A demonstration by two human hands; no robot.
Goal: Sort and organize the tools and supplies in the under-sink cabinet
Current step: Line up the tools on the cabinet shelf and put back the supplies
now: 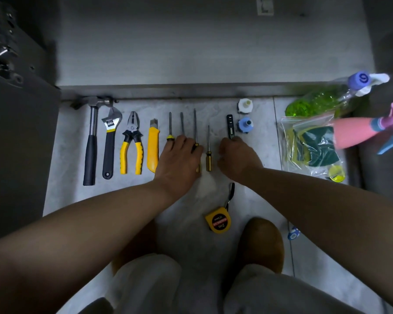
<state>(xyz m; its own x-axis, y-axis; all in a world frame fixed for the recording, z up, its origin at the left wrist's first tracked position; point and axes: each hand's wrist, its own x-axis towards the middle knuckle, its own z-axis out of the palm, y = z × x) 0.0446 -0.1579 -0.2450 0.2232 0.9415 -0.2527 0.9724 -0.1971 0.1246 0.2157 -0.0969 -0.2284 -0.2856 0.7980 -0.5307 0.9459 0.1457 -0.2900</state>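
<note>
A hammer, adjustable wrench, pliers, yellow utility knife and four screwdrivers lie parallel in a row on the floor tiles. The left hand rests palm-down over the middle screwdriver handles. The right hand, fingers curled, touches the lower end of a small black tool. A yellow tape measure lies apart, nearer the person.

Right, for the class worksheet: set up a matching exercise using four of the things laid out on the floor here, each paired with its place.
Things
1. hammer
2. pliers
3. tape measure
4. pink spray bottle

Places
A. alone, nearest the shoes
B. left end of the row
C. far right, by the bag of sponges
D. between the wrench and the utility knife

Pairs: 1-B, 2-D, 3-A, 4-C
</note>
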